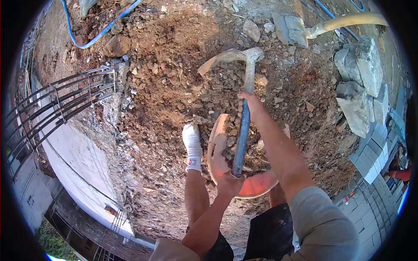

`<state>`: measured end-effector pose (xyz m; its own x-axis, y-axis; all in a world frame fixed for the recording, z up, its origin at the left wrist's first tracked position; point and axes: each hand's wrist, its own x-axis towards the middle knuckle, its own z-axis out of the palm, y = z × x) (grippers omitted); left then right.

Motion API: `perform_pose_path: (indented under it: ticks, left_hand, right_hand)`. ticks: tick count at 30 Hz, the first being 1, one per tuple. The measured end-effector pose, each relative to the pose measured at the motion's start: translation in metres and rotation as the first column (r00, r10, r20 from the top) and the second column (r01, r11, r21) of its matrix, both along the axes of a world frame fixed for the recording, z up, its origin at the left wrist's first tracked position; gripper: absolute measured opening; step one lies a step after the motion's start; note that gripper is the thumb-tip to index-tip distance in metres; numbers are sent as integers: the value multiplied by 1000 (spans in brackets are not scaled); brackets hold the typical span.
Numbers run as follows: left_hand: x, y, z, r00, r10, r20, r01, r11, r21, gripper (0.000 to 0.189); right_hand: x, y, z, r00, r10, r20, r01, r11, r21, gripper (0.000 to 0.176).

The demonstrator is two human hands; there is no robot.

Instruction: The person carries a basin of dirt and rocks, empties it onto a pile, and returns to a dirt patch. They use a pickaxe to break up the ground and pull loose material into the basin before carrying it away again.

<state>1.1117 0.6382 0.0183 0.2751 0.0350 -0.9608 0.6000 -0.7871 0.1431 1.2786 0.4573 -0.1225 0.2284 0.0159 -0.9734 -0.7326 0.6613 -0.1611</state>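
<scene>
A hoe [242,143] with a blue-grey handle and a curved, soil-coated metal head [230,56] points away from me over broken earth. My left hand [230,184] is closed around the near end of the handle. Farther up, just below the head, my right hand [252,104] wraps the same handle. Under the handle, between my feet, lies an orange-red scoop-shaped pan [257,185] with soil and stones in it. My white-socked left foot [191,143] stands beside its left rim. The right foot is mostly hidden by my right arm and the pan.
A shovel [291,30] lies at upper right. Concrete chunks [359,82] are piled at right. Rebar [65,104] juts from a concrete beam at left. A blue hose [93,41] curves across the top left. Grey blocks [372,150] and a red sleeve [398,175] show at far right.
</scene>
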Motion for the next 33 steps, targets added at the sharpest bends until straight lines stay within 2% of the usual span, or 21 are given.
perform_pose_path:
  ticks: [5, 7, 8, 11, 13, 14, 16, 18, 19, 20, 21, 22, 23, 24, 25, 26, 27, 28, 29, 31, 33]
  left_hand:
    - [-61, -42, 45, 976, -87, -199, 102, 993, 64, 45]
    - [-108, -40, 57, 960, -172, -223, 193, 978, 77, 42]
    - [-126, -37, 68, 952, -196, -234, 219, 973, 78, 40]
    - [-192, -21, 102, 868, -83, -490, 164, 978, 125, 46]
    - [-250, -1, 121, 836, -131, -532, 198, 978, 70, 50]
    - [-276, 13, 121, 807, -242, -538, 248, 967, -62, 53]
    - [-310, 33, 129, 848, -119, -517, 102, 993, -61, 57]
    - [-274, 17, 109, 892, -153, -425, 159, 987, -20, 54]
    - [-244, -2, 97, 911, -164, -379, 176, 984, -2, 52]
    - [-199, -18, 80, 938, -89, -335, 107, 994, 36, 51]
    - [-196, -19, 41, 986, 30, -167, -30, 1000, 4, 47]
    - [-140, -34, 19, 973, 191, -132, -203, 976, -80, 43]
    - [-105, -41, -22, 982, 187, 19, -179, 962, -207, 43]
    - [-69, -51, -61, 950, 300, 91, -255, 907, -335, 40]
    - [33, -80, -24, 934, 270, 236, -175, 918, -355, 39]
    - [69, -89, -46, 926, 368, 80, -309, 863, -401, 34]
    - [104, -100, -62, 896, 335, 292, -173, 868, -466, 38]
    - [146, -112, -60, 932, 265, 247, -146, 899, -412, 43]
    - [166, -123, -79, 904, 334, 268, -191, 874, -446, 44]
    - [173, -133, -96, 865, 439, 241, -284, 826, -487, 40]
    - [156, -145, -87, 848, 515, 123, -399, 774, -491, 33]
  right_hand:
    - [-109, -34, 18, 994, -88, -73, 90, 995, 36, 16]
    - [-170, -41, 21, 969, -197, -152, 216, 969, 119, 17]
    - [-193, -39, 35, 965, -189, -181, 208, 974, 94, 16]
    - [-268, -16, 80, 967, -93, -236, 102, 994, 29, 12]
    - [-308, 7, 106, 954, -121, -273, 129, 992, 10, 11]
    - [-317, 15, 120, 963, -48, -265, 38, 998, -43, 11]
    - [-323, 28, 132, 975, 46, -217, -77, 988, -133, 14]
    - [-320, 23, 114, 989, 116, -86, -135, 958, -254, 16]
    - [-255, 7, 139, 988, -18, -155, -11, 982, -189, 17]
    - [-217, -6, 135, 998, -27, -61, 12, 975, -223, 17]
    - [-174, -20, 133, 999, -11, 43, 22, 965, -263, 18]
    - [-129, -35, 132, 989, 5, 147, 40, 953, -301, 19]
    - [-81, -47, 126, 956, 44, 288, 73, 921, -382, 23]
    - [-31, -62, 125, 926, 161, 343, 34, 866, -499, 25]
    - [21, -73, 128, 888, 233, 397, 55, 803, -593, 23]
    - [69, -86, 122, 860, 264, 437, 87, 768, -635, 24]
    - [116, -97, 120, 844, 293, 449, 112, 722, -682, 27]
    - [155, -110, 111, 811, 379, 446, 123, 635, -763, 25]
    - [188, -127, 86, 774, 451, 444, 74, 632, -771, 22]
    - [245, -162, 11, 696, 717, -15, -211, 185, -960, 33]
    - [222, -139, 19, 789, 596, 148, -203, 480, -853, 24]
